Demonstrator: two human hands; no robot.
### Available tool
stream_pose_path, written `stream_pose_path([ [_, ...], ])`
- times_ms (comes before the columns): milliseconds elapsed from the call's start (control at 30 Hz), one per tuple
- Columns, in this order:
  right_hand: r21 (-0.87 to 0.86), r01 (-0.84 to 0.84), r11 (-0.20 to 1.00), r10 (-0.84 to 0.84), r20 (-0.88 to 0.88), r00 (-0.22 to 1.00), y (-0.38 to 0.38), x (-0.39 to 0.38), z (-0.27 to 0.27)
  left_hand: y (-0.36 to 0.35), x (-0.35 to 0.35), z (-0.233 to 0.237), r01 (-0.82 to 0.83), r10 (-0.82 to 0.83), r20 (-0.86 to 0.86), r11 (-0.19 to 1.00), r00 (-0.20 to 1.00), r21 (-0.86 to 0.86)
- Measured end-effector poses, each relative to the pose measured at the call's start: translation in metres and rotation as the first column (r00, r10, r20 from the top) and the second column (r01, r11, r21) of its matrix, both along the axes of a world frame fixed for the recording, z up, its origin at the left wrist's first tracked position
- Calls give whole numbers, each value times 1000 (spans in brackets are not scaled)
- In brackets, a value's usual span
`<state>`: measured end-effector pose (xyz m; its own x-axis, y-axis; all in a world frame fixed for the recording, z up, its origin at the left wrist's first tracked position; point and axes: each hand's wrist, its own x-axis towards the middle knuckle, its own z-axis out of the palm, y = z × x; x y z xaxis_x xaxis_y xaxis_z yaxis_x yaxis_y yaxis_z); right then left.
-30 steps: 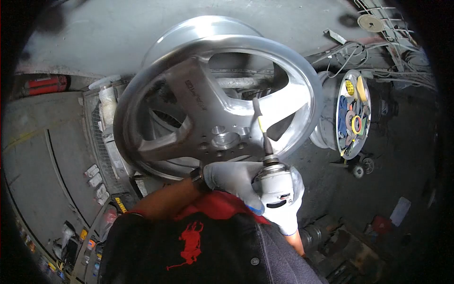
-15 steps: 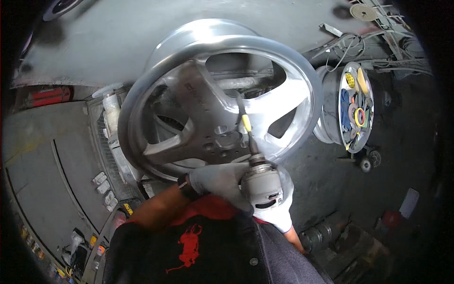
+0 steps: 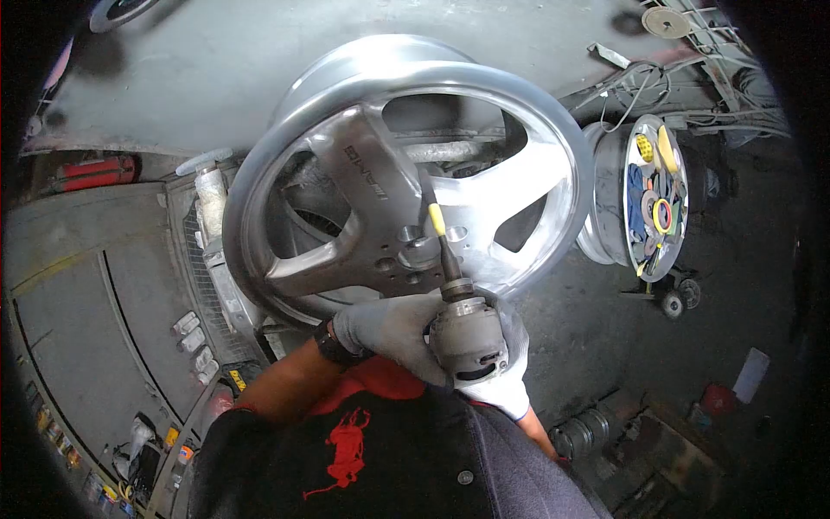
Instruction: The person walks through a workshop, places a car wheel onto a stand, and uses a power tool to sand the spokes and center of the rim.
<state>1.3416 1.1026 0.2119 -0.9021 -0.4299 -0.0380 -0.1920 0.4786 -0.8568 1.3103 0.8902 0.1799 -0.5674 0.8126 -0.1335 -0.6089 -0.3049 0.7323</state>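
Red canister [image 3: 86,169] lies far left of the wheel [image 3: 363,160]. Grey panel [image 3: 112,329] is lower left of the wheel and carries a row of pale switches [image 3: 194,342].

The wheel is silver with broad spokes and stands on edge facing the camera. It has raised lettering on the upper-left spoke and bolt holes round the hub [image 3: 419,253].

Left hand [image 3: 389,324], in a grey glove, is just below the wheel's bottom rim, closed round the grinder [image 3: 467,337] from the left. There is a dark wristwatch [image 3: 333,343] at its wrist.

The grinder sits below the wheel's hub, nose pointing up at it. Its long bit [image 3: 438,229], with a yellow band midway, runs up across the hub. The tip ends at the edge of the lettered spoke; cannot tell if it touches.

Right hand [image 3: 506,394], in a pale glove, is under and behind the grinder body and closed on it, fingers mostly hidden. Both hands grip the one tool.

Second wheel [image 3: 605,199] stands just right of the wheel, its face full of coloured discs [image 3: 653,212]. Cables [image 3: 640,86] lie up and right of the wheel.
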Motion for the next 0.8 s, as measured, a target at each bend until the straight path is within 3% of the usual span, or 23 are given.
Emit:
stream_pose_path([
  [133,3,90,996,-90,-21,996,3,11,-5,10,-7,-2,109,-110,-57,994,992,-24],
  [200,71,239,968,-231,-109,967,1,12,5,23,-8,-7,146,-150,62,987,987,62],
  [300,159,144,977,-123,-136,983,10,5,10,42,-6,-23,136,-145,41,976,989,169],
  [333,99,218,971,-212,-69,975,8,8,11,41,-6,-20,100,-124,114,975,986,200],
  [433,88,122,989,-122,-5,992,2,5,9,22,-8,-3,142,-179,239,976,954,165],
  [600,-87,111,990,-98,148,984,-6,14,-8,-2,-1,1,94,-97,53,994,994,62],
  [667,-95,102,990,-91,112,990,-10,10,-7,-3,-1,2,81,-80,-35,996,996,37],
  [733,-99,95,991,-88,76,993,-11,8,-5,-2,-1,6,19,-21,21,998,1000,61],
  [800,-87,99,991,-101,-30,994,-9,8,-2,6,4,-6,61,-64,42,995,997,81],
])
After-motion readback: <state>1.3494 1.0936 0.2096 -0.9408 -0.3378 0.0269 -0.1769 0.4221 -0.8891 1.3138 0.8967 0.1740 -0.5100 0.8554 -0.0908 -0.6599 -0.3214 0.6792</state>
